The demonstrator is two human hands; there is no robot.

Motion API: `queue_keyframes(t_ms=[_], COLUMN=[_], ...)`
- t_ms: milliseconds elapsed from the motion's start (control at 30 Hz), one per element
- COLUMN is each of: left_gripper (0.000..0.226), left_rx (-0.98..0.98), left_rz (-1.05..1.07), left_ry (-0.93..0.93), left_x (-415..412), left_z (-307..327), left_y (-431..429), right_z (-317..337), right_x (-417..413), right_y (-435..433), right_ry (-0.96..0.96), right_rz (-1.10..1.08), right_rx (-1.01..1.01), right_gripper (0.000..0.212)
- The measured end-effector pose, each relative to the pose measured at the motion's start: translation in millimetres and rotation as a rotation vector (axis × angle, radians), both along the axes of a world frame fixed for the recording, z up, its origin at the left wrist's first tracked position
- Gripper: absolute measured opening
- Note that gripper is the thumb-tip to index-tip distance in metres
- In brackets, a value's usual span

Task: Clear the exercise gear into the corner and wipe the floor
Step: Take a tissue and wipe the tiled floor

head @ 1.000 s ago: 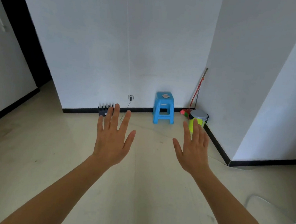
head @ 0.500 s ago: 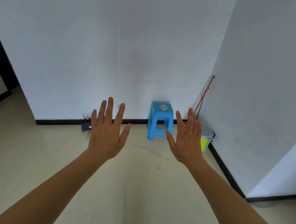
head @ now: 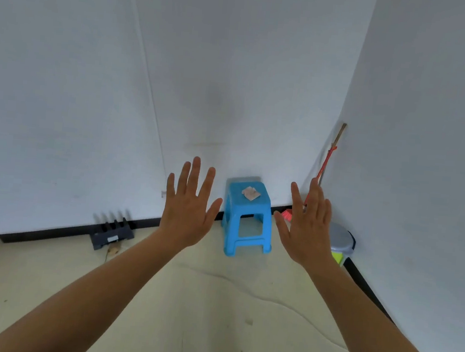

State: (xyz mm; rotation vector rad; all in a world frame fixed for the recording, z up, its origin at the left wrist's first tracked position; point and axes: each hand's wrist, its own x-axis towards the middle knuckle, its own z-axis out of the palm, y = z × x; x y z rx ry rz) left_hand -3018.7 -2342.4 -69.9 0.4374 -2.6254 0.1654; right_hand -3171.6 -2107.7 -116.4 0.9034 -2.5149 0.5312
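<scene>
Walked in closer since the last look: the blue stool (head: 247,205) is bigger and lower in view, and it now shows in the gap between my hands. My left hand (head: 189,217) and right hand (head: 308,231) are both up in front of me, backs toward me, fingers straight and spread, holding nothing.

The dark pronged rack (head: 112,231) sits on the floor (head: 213,301) at about 8 o'clock from the stool, right against the black baseboard (head: 49,233). Its long axis runs along the wall and its prongs point straight up. Can't tell if it's actually workout gear.

There's a small beige folded thing (head: 250,193) on the stool seat. At 3 o'clock from the stool, a grey-lidded bin (head: 340,240) sits in the corner (head: 346,107). The broom (head: 328,159) leans there too, handle pointing to about 1 o'clock, red bristles down by the baseboard.
</scene>
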Motion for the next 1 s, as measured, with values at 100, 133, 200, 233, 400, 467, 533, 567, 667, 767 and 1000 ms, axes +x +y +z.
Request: queue_keyframes(t_ms=[100,133,200,233,400,467,533,567,667,767,1000], left_gripper=[0.068,0.068,0.068,0.069,0.07,0.07,0.07,0.07,0.07,0.07,0.072], left_rx=[0.008,-0.004,-0.002,0.015,0.06,0.087,0.101,0.114,0.167,0.2,0.261], left_rz=[0.014,0.018,0.038,0.054,0.076,0.077,0.059,0.044,0.001,-0.057,-0.115], left_ry=[-0.055,-0.058,-0.039,-0.027,0.02,-0.008,-0.046,-0.07,-0.173,-0.305,-0.58], left_x=[-80,-106,-147,-169,-271,-314,-355,-379,-450,-509,-614], left_z=[1,4,12,17,6,-13,-35,-46,-78,-115,-203], left_y=[-46,-62,-91,-106,-188,-223,-254,-272,-324,-364,-410], right_z=[-1,2,9,13,13,0,-17,-26,-52,-74,-153], right_x=[-81,-109,-155,-177,-278,-317,-354,-375,-438,-485,-562], right_y=[-44,-61,-92,-109,-187,-217,-243,-259,-304,-337,-381], right_ry=[-0.059,-0.066,-0.09,-0.103,-0.07,-0.072,-0.086,-0.098,-0.161,-0.273,-0.483], right_rz=[-0.014,-0.008,-0.016,-0.019,0.023,0.01,-0.026,-0.043,-0.1,-0.166,-0.206], right_rx=[0.006,0.016,0.024,0.034,0.087,0.098,0.11,0.126,0.184,0.22,0.314], right_gripper=[0.079,0.079,0.079,0.079,0.078,0.077,0.077,0.077,0.075,0.077,0.077])
